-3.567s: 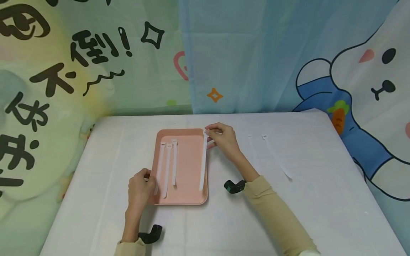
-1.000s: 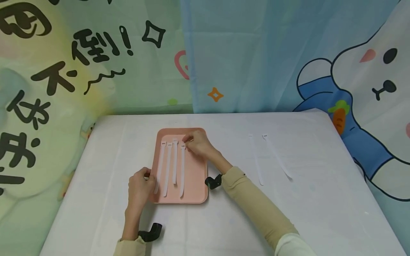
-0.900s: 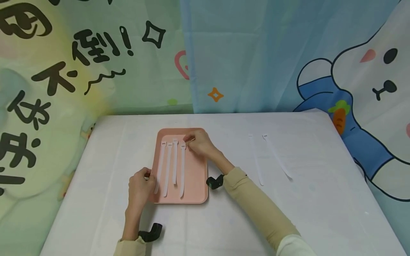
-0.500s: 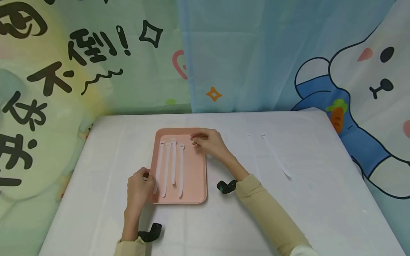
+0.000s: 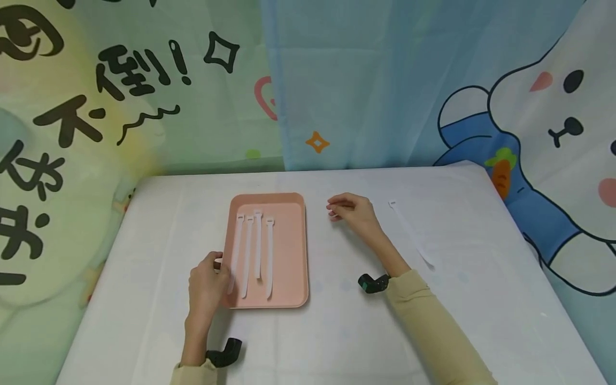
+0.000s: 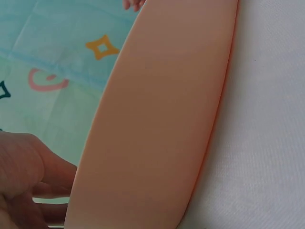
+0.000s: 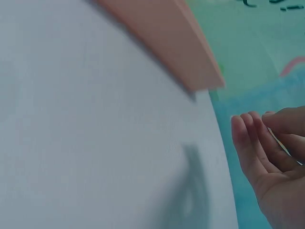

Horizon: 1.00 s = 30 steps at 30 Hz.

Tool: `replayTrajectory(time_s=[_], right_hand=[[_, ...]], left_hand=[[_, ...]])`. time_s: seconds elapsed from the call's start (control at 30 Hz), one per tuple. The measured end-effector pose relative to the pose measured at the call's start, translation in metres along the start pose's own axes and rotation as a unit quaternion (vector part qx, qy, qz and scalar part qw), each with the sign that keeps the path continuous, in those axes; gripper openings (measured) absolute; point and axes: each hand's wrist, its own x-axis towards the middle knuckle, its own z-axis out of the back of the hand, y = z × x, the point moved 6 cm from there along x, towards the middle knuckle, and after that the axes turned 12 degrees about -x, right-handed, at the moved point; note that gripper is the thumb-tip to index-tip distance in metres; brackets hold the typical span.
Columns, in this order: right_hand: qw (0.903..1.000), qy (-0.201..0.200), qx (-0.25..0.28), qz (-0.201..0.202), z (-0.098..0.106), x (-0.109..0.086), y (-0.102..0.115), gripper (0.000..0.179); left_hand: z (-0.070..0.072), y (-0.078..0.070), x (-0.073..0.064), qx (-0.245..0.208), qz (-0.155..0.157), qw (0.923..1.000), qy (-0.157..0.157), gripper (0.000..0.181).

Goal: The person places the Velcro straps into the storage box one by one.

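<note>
A pink tray (image 5: 289, 251) lies flat on the white table. In it, several white strips (image 5: 270, 256) with wider slotted heads, like hook-and-loop cable ties, lie side by side lengthwise toward the left. My left hand (image 5: 207, 283) holds the tray's left rim; in the left wrist view its fingers (image 6: 52, 164) reach over the pink wall. To the right of the tray, my right hand (image 5: 355, 214) hovers above the table. Its fingers are loosely bent, thumb close to the fingertips, with nothing visible between them in the right wrist view (image 7: 271, 152).
Another white strip (image 5: 411, 235) lies slantwise on the white tablecloth (image 5: 337, 342), right of my right forearm. Both wrists carry black camera mounts (image 5: 372, 283). A printed cloth backdrop (image 5: 361, 80) hangs behind the table's far edge.
My right hand placed a white strip in the tray beside the others, let go and moved right, off the tray. My left hand has stayed at the rim.
</note>
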Motion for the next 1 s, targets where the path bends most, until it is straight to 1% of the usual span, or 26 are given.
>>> replayTrajectory(time_s=[0.23,0.33,0.47,0.7,0.9,1.0], right_hand=[[0.9984,-0.022,-0.041,-0.031,0.035,-0.004,-0.028,0.026],[0.9965,-0.034,-0.062,-0.045,0.052,-0.005,-0.039,0.027],[0.9925,-0.053,-0.096,-0.053,0.074,-0.006,-0.049,0.026],[0.9826,-0.066,-0.163,-0.061,0.098,-0.008,-0.054,0.027],[0.9696,-0.076,-0.227,-0.051,0.114,-0.01,-0.058,0.026],[0.9642,-0.082,-0.247,-0.049,0.122,-0.01,-0.059,0.026]], left_hand=[[0.001,-0.001,-0.002,0.008,-0.011,0.9999,-0.01,0.033],[0.0,-0.001,-0.002,0.009,-0.012,0.9998,-0.012,0.032],[-0.001,-0.001,-0.002,0.009,-0.013,0.9998,-0.008,0.032],[0.0,-0.003,-0.002,0.009,-0.02,0.9996,-0.018,0.029],[-0.002,-0.003,-0.003,0.007,-0.015,0.9997,-0.016,0.028],[-0.002,-0.003,-0.004,0.007,-0.014,0.9998,-0.016,0.028]])
